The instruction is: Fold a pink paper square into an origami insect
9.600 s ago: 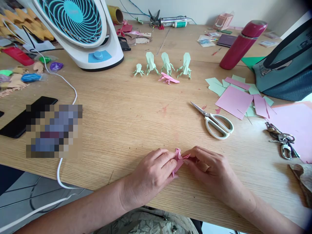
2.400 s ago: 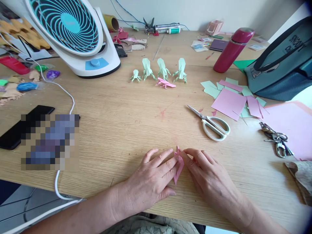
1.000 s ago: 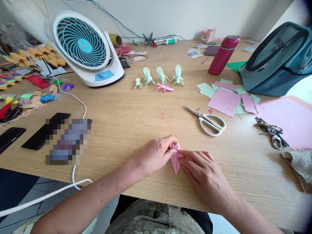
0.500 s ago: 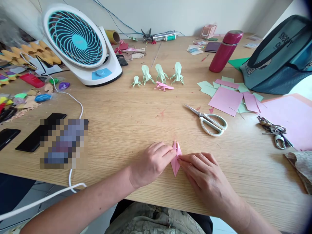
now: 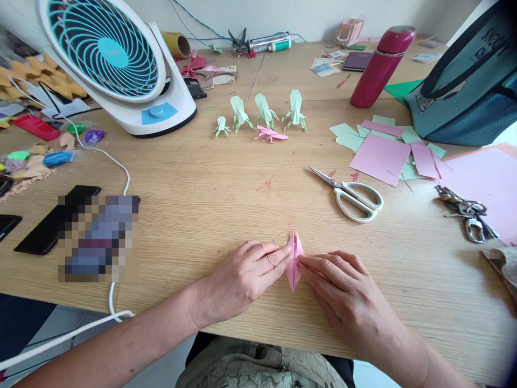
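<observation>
A narrow diamond of folded pink origami paper (image 5: 294, 275) lies near the table's front edge, with a slit down its upper half. My left hand (image 5: 242, 277) presses its fingertips on the paper's left side, fingers held together. From the right, my right hand (image 5: 347, 293) pinches the paper's edge between thumb and forefinger. The fingertips cover both sides of its middle. Beyond the hands, scissors (image 5: 351, 194) rest with slightly parted blades pointing up and left.
Several green origami beetles (image 5: 264, 110) and a pink origami insect (image 5: 270, 134) stand farther back. Cut paper pieces (image 5: 379, 159), keys (image 5: 466, 210), a magenta flask (image 5: 382, 67) and a teal bag (image 5: 456, 102) are right. Left are a fan (image 5: 109, 54) and a blurred-out phone (image 5: 100, 234).
My left fingers have straightened and lie flatter on the paper, where they were more bent before. The right hand keeps its pinch. The whole view has shifted slightly.
</observation>
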Tool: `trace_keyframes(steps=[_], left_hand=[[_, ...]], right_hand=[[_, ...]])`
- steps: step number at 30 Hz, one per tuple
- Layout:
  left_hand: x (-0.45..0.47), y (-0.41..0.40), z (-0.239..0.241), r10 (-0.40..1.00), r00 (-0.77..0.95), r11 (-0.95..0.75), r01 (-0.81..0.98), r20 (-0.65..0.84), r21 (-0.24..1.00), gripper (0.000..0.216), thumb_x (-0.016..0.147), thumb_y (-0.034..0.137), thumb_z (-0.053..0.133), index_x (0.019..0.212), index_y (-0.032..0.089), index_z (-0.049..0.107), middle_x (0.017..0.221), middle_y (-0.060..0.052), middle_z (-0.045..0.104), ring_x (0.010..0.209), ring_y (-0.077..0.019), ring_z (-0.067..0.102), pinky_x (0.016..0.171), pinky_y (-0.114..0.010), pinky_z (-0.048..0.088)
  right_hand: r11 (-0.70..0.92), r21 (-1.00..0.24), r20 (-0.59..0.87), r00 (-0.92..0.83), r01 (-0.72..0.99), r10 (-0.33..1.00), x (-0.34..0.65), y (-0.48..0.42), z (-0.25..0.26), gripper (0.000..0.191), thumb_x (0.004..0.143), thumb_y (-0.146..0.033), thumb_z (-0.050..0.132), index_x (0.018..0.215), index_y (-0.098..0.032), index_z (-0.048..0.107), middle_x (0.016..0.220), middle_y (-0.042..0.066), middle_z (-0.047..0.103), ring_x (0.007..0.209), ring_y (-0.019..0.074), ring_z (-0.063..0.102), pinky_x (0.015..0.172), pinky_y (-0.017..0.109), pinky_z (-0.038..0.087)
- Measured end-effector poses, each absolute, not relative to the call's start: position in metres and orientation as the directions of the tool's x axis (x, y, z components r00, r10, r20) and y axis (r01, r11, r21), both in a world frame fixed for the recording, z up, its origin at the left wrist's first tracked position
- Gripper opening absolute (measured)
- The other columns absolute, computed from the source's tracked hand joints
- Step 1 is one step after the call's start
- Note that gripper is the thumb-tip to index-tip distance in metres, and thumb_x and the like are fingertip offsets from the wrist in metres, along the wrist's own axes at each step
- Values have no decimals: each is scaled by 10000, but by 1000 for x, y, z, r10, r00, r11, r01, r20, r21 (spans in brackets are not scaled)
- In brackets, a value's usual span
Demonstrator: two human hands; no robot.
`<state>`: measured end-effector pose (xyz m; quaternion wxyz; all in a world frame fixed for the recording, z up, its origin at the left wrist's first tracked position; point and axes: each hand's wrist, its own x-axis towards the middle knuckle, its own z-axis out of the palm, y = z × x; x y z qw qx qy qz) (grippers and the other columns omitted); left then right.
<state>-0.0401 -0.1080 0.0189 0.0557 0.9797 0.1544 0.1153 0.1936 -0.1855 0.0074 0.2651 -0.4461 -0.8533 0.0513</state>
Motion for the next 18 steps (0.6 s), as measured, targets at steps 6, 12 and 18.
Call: trace_keyframes(steps=[6, 12, 18], left_hand=[[-42, -106, 21, 305, 945, -947, 288, 115, 145, 517, 1000, 114, 392, 1515, 77, 356, 1564, -106, 415, 1344, -230, 459, 1030, -384, 454], [-41, -104, 27, 319, 948, -940, 314, 13, 130, 585, 984, 112, 390, 1556, 94, 267, 1640, -61, 253, 1364, -226, 410, 1037, -355, 403], [-44, -100, 26, 344, 939, -928, 337, 19, 159, 607, 976, 328, 573, 1524, 177, 360, 1589, -46, 387, 1305, -248, 426, 999, -385, 395]], right_hand=[[595, -331, 384, -472, 732, 794, 193, -184, 10, 362, 982, -89, 440, 1273, -180, 636, 1162, 110, 709, 946, 212, 653, 872, 395, 493], [570, -368, 338, -465, 735, 818, 194, -186, 7, 349, 974, -75, 440, 1252, -125, 645, 1194, 135, 684, 984, 228, 627, 912, 415, 463], [558, -348, 336, -456, 753, 824, 197, -188, 6, 364, 990, -106, 425, 1288, -133, 633, 1241, 118, 692, 1130, 260, 603, 898, 418, 434]])
